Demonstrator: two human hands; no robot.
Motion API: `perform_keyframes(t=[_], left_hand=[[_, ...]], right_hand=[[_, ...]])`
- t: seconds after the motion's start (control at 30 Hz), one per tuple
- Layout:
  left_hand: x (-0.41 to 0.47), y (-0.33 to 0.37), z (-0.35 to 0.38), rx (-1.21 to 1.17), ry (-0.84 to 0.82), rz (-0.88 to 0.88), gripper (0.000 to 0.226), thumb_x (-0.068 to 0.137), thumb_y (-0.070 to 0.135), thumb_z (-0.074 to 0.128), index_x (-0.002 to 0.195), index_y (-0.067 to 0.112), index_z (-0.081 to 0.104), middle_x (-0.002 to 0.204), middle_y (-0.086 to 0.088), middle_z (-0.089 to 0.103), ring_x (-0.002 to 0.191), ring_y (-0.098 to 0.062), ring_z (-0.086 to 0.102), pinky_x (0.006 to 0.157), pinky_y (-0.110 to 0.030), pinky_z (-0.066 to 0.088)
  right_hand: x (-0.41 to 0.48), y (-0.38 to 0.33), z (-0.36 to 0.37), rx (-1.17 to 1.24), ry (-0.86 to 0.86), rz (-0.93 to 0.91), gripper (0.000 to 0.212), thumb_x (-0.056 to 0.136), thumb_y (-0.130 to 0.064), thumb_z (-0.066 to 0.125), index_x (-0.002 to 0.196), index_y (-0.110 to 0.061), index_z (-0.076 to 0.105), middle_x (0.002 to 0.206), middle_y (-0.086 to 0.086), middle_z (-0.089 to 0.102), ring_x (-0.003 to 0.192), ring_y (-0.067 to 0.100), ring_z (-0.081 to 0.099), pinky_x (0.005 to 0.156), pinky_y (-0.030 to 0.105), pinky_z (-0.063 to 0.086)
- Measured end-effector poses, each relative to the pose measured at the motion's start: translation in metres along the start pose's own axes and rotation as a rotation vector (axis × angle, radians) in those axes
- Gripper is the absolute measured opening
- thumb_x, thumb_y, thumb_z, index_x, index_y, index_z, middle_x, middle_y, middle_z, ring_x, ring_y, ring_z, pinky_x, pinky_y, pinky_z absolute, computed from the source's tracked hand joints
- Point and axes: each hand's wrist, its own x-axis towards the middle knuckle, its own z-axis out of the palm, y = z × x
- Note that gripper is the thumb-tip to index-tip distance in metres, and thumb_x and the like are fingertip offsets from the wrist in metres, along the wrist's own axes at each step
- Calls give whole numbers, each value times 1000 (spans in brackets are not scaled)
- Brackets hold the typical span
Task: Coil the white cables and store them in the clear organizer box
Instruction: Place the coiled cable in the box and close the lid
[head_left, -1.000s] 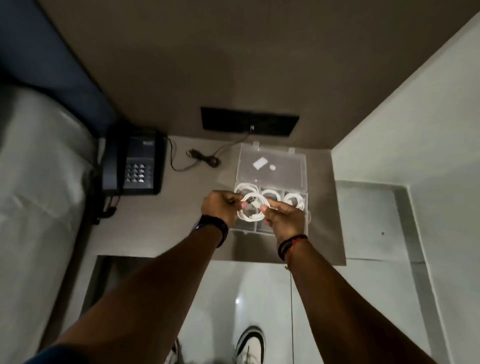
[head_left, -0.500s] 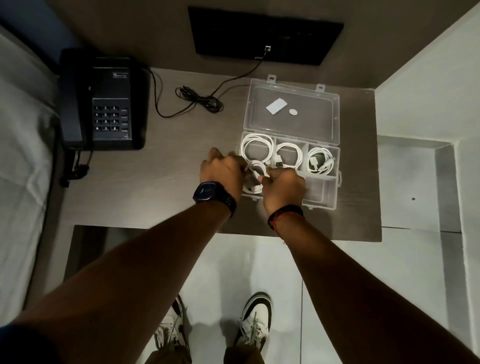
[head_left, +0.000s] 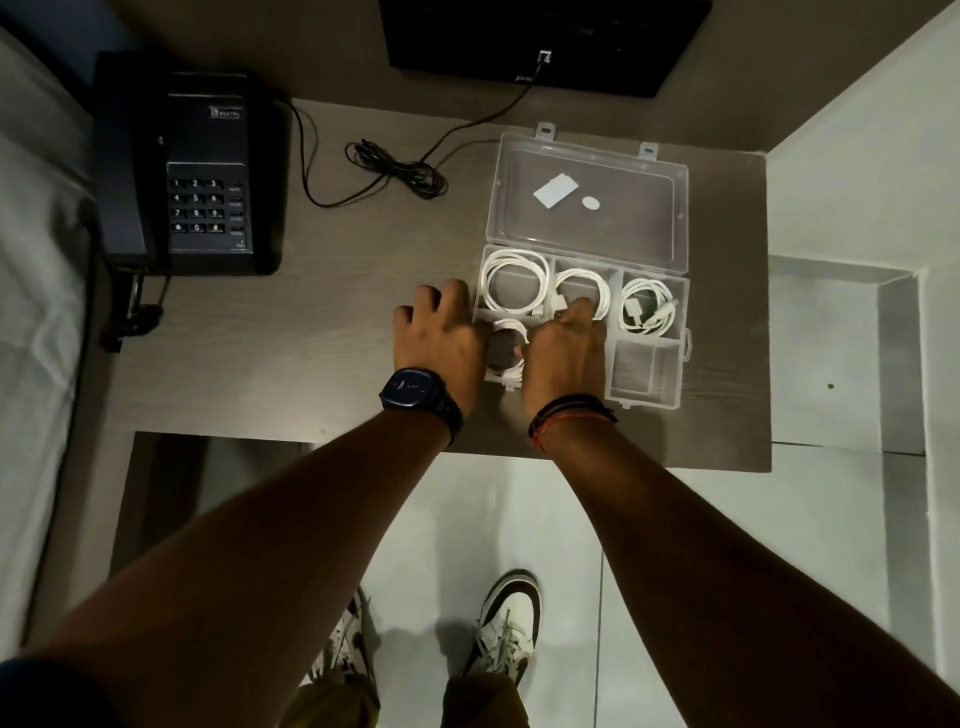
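Grey desk (head_left: 311, 364), dim light. Clear box (head_left: 649, 379) lies open, lid (head_left: 587, 218) flat behind it. Back row: three coiled cables (head_left: 635, 310), one per compartment. Fourth coil (head_left: 511, 327) sits in the front-left compartment, between the hands. Left hand (head_left: 441, 338): fingers slightly spread, bent down at the box's left wall, tips hidden. Right hand (head_left: 563, 353): fingers curled over the coil's right side; a pinch is likely but cannot be confirmed. Phone (head_left: 208, 171) at far left.

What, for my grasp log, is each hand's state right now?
Left hand: open, fingers spread at the organizer box's left wall, beside the coiled cable.
Right hand: fingers curled over that cable; actual grip cannot be told.
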Motion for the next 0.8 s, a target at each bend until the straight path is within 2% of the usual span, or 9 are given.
perform_keyframes(t=[0.07, 0.13, 0.2, 0.23, 0.37, 0.5, 0.6, 0.67, 0.8], left_hand=[[-3, -3, 5, -33, -26, 11, 26, 85, 36, 56, 103, 21, 67, 118, -10, 52, 104, -35, 46, 80, -44, 40], [-6, -9, 6, -119, -63, 36, 43, 84, 52, 46, 110, 23, 64, 123, -10, 50, 108, -35, 44, 82, -46, 42], [-8, -15, 6, -131, -113, 94, 59, 77, 66, 39, 117, 28, 59, 131, -9, 46, 113, -36, 42, 86, -49, 42], [-8, -17, 5, -112, -135, 120, 61, 75, 69, 42, 120, 30, 57, 134, -8, 44, 116, -37, 40, 87, -50, 42], [-1, -22, 5, -93, -186, 167, 59, 72, 65, 56, 121, 32, 57, 139, -7, 39, 121, -36, 37, 91, -52, 41], [4, -23, 3, -73, -217, 196, 61, 73, 67, 53, 121, 29, 57, 135, -8, 42, 117, -35, 42, 90, -51, 43], [5, -22, 1, -20, -227, 223, 63, 77, 66, 48, 124, 24, 55, 132, -10, 43, 114, -35, 44, 89, -50, 44], [4, -20, 1, -11, -242, 231, 65, 79, 65, 47, 127, 21, 51, 132, -12, 41, 113, -36, 44, 89, -51, 45], [1, -21, 5, -59, -260, 236, 60, 83, 60, 45, 128, 20, 48, 133, -14, 40, 114, -35, 44, 90, -50, 46]], right_hand=[[-1, -1, 3, -21, 11, 2, 21, 84, -8, 58, 103, -3, 65, 127, 22, 47, 113, 37, 47, 89, 39, 42], [-3, -4, 6, -16, 44, 6, 19, 81, -3, 63, 99, 3, 67, 128, 22, 48, 112, 40, 49, 91, 44, 46], [-5, -5, 9, -52, 41, -8, 20, 83, -6, 63, 100, 2, 68, 127, 21, 51, 108, 39, 54, 88, 43, 48], [-6, -4, 9, -67, 39, -16, 20, 84, -8, 63, 102, 1, 67, 128, 20, 51, 107, 38, 56, 87, 41, 50], [-7, -2, 10, -7, -4, -27, 25, 84, -8, 64, 108, -3, 64, 134, 19, 48, 108, 35, 59, 92, 37, 49], [-1, 2, 1, 193, -118, 58, 36, 77, -13, 71, 112, -6, 65, 126, 15, 52, 111, 33, 56, 94, 33, 45], [2, 6, -10, 295, -225, 19, 40, 75, -21, 72, 113, -13, 66, 122, 12, 58, 111, 30, 57, 96, 35, 48], [4, 10, -15, 228, -277, -54, 40, 77, -21, 70, 116, -14, 65, 121, 14, 58, 113, 30, 55, 97, 37, 46], [9, 15, -18, 94, -249, -89, 26, 87, -13, 63, 111, -7, 68, 116, 18, 61, 109, 34, 57, 94, 38, 46]])
